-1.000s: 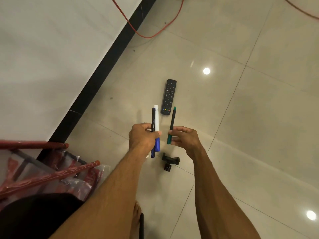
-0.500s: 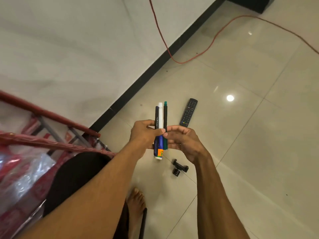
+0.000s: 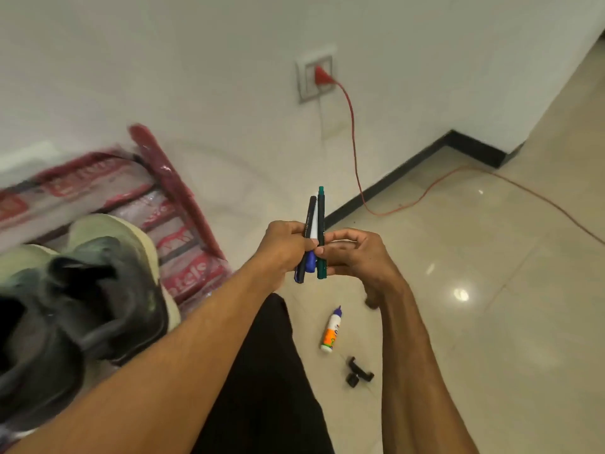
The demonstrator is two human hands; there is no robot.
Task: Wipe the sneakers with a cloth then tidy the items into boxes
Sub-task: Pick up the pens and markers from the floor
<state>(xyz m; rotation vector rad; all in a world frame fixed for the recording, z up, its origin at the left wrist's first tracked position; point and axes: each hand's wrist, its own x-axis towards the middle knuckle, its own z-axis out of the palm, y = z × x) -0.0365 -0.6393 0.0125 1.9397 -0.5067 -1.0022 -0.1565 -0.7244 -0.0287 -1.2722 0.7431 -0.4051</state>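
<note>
At 9 o'clock in my view I see the sneakers [image 3: 98, 290]. They are dark with pale soles, blurry, and sit by a red rack [image 3: 173, 191] wrapped in plastic.

My left hand [image 3: 284, 249] is in the middle. Its fingers curl tight around a black pen [image 3: 309, 217] and a white-and-blue marker [image 3: 313, 229]. My right hand [image 3: 358, 255] sits at 3 o'clock from it, and they touch. Its fingers are bent and press a green pen [image 3: 321, 221] against the other two. All three stand almost straight up, with their tops at 12 o'clock. Both bare arms reach up from the bottom edge and meet at the hands.

On the floor, at 6 o'clock from the hands, a glue bottle [image 3: 331, 329] lies on its side. A small black clip [image 3: 359, 375] lies at 5 o'clock from it. At 12 o'clock from the hands a red plug sits in a wall socket [image 3: 306, 80], and its red cable [image 3: 353, 142] runs down to the floor.

One second ago the green pen was apart from the others. Half a second ago the three were already together. The remote I saw then is out of view now.
</note>
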